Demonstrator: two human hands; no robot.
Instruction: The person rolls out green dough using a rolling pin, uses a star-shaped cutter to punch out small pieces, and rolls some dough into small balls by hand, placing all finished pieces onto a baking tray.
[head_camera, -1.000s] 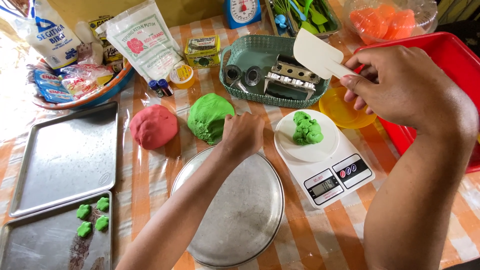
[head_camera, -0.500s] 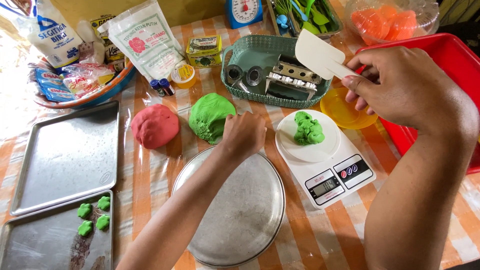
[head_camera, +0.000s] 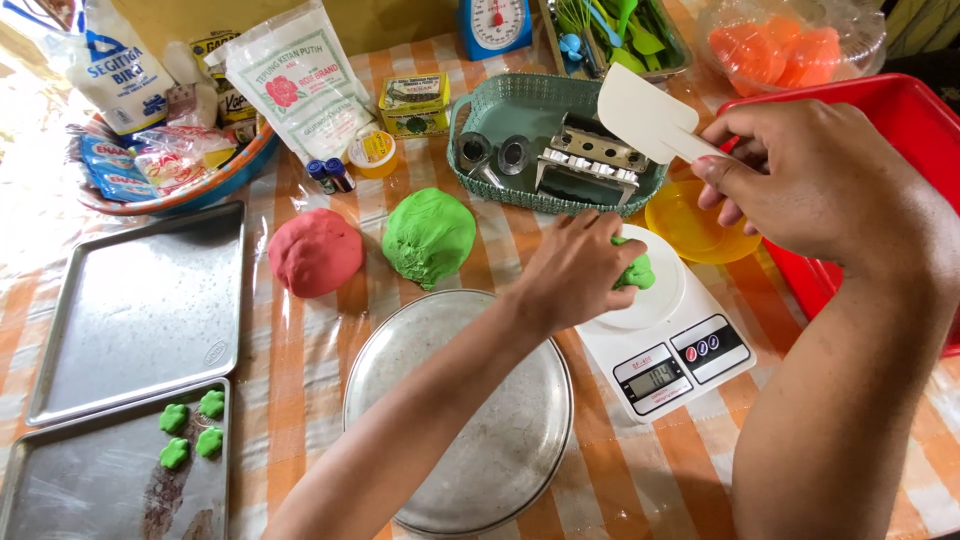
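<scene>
In the head view, a small green dough piece is pinched by the left hand on the white plate of the scale. A white scraper is gripped by the right hand, raised behind and right of the scale. Left of the scale, a green dough ball and a red dough ball are seen, with a round metal pan in front of them. Behind the scale, a teal basket is placed. Far left of the scale, a tray with small green shapes is seen.
</scene>
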